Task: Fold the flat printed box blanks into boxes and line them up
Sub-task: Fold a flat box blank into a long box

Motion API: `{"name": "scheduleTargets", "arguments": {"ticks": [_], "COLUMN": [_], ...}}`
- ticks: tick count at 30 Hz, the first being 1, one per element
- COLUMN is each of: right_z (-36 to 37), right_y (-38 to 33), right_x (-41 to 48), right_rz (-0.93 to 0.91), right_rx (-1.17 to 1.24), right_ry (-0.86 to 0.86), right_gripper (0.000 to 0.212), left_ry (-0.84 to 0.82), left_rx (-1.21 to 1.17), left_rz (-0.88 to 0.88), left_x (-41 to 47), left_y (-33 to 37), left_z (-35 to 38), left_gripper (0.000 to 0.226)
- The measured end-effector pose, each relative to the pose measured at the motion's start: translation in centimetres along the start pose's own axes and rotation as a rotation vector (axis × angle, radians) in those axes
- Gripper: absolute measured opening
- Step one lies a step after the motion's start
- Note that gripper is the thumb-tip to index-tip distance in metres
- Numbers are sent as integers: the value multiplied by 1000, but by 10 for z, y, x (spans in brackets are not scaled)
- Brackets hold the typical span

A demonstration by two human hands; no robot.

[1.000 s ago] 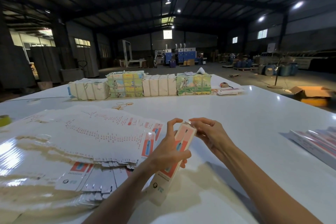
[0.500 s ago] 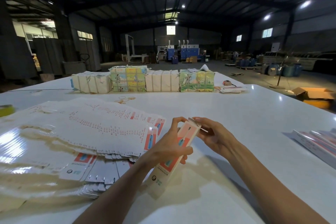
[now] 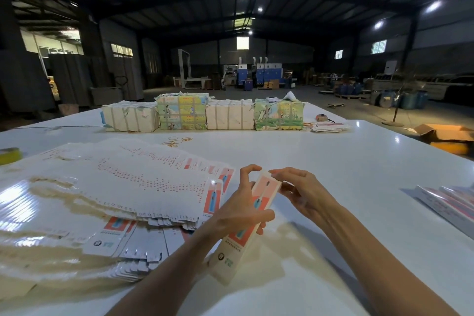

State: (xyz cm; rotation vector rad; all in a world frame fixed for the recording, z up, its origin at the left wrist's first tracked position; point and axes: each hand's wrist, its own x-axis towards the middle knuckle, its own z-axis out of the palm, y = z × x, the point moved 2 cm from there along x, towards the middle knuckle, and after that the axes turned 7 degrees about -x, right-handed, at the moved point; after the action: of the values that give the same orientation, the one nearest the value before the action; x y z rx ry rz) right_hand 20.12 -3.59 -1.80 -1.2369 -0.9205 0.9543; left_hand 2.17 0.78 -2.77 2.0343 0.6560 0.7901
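A person sits at a wide white desk in a dim warehouse, both bare forearms reaching in from the near edge. Between the hands is a long, narrow printed box, white with an orange-red panel. It stands tilted near the middle of the desk's near side, its lower end down at the desk surface and its upper end leaning away.

The left hand grips the box around its middle, fingers curled round it, with the forefinger arched up beside the top end. The right hand is at the top end of the box, its fingers bent and pinching the end flap there.

Just left of the hands lies a broad, fanned stack of flat blanks, glossy and overlapping, spreading toward the desk's left edge. Folded boxes lie side by side at the right edge. Along the far edge sits a row of four tied paper bundles. A yellow tape roll rests at the left edge.
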Motion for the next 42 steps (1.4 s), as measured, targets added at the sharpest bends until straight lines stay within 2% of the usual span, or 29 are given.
{"name": "scheduleTargets", "arguments": {"ticks": [4,11,15,17,21,25,28,30,34,37,39,42], "right_z": [-1,5,20,25,25,26,30,35,43,59,69,80], "right_y": [-5,-13,-4,-2,1,7,12,15,12,5,4,3], "right_x": [-5,-17,-22,-20,-17,-14,-11,-11,-13,-23,-27,-30], "right_rz": [-57,-144,-349,-409,-433,-429,-382,-323,-323,-304,-320,-371], "right_rx": [-28,-117,-337,-361,-392,-344,-334,-370,-643,-914,-1085,-1354], "right_ry": [-47,-118,18,55,41,56,46,27,89,-40,-63,-73], "right_gripper": [16,21,25,24,14,16,24,40,57,77,62,46], "left_ry": [-6,34,174,194,167,182,206,262,436,505,550,521], "left_rx": [31,-98,-137,-121,-132,-148,-312,-383,-479,-972,-1196,-1277], "left_rz": [9,-104,-22,-26,-35,-42,-76,-120,-282,-353,-296,-267], "left_x": [0,2,4,5,4,8,13,15,22,24,25,23], "left_y": [1,-1,-2,-4,-6,-9,-14,-17,-27,-25,-25,-26], "left_z": [0,-3,-8,-7,-7,-5,-1,0,-8,-7,-9,-15], "left_gripper": [94,69,80,81,78,78,81,81,71,39,35,51]}}
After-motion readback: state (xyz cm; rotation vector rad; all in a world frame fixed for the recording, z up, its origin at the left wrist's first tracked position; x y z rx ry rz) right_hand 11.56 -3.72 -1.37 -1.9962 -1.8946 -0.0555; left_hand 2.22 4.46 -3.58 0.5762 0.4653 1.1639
